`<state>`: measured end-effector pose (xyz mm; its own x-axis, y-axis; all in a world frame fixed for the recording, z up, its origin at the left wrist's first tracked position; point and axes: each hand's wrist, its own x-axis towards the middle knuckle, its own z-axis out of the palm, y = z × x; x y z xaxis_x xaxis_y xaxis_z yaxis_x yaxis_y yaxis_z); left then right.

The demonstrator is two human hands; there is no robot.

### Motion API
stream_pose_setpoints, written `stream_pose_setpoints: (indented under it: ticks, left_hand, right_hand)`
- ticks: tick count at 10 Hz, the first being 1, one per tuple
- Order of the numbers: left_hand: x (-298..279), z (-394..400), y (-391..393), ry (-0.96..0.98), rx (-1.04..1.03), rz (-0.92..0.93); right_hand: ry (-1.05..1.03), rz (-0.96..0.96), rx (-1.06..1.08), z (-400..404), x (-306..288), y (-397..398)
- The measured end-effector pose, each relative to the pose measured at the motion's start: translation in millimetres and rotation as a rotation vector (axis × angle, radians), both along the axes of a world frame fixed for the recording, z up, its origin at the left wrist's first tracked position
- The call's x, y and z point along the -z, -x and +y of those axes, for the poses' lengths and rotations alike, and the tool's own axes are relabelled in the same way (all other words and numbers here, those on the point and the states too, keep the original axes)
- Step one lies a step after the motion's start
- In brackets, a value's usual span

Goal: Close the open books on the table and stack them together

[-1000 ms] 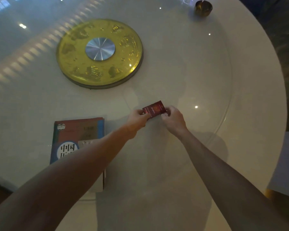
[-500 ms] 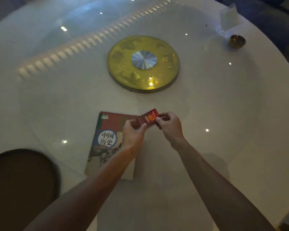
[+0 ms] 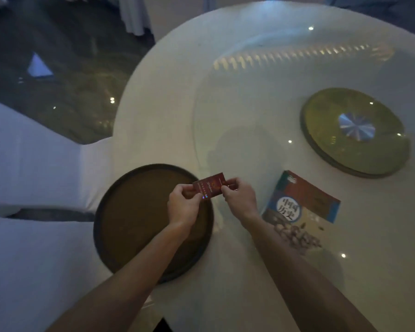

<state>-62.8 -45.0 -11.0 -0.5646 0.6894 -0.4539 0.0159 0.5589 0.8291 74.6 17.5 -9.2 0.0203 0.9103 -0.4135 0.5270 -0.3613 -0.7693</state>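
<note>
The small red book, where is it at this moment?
In the head view the small red book is held up between the left hand and the right hand, near the centre, above the far edge of the round brown tray.

Counted on the round white table (image 3: pixel 261 295): one small red booklet (image 3: pixel 210 186), pinched between two hands, left (image 3: pixel 183 206) and right (image 3: pixel 240 200). One closed textbook (image 3: pixel 304 202), flat. One dark round tray (image 3: pixel 139 219). One yellow-green turntable disc (image 3: pixel 321 130). Two white-covered seats (image 3: pixel 34 164) beside the table.
</note>
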Motion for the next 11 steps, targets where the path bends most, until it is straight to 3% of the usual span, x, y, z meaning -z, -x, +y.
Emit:
stream_pose_setpoints:
  ticks: [2,5,7,8,9,10,11]
  left_hand:
    - [33.1,-33.9,65.6,0.170,-0.038,-0.097]
    - [56.7,-57.7,80.1,0.291,0.057,-0.176]
    - [38.8,-46.6,79.7,0.298,0.297,0.156]
    - [17.4,-22.2,62.7,0.172,0.595,0.445]
    - [1.0,-2.0,43.5,0.143,0.851,0.589]
    - [-23.7,26.8,14.0,0.116,1.119,0.761]
    - [-40.2,40.0,-11.3,0.111,1.258,0.842]
  right_hand:
    - [0.130,-0.080,-0.135,-20.2,34.5,68.1]
    - [0.262,-0.088,-0.252,-40.5,57.5,74.3]
    - [0.186,-0.176,-0.349,-42.9,35.4,56.5]
    - [0.073,-0.329,-0.443,-40.4,12.2,25.6]
    - [0.021,-0.474,-0.511,-40.0,-3.8,-0.8]
    - [-0.022,-0.609,-0.467,-34.5,-24.8,-37.9]
    - [0.003,-0.618,-0.375,-36.1,-34.1,-68.1]
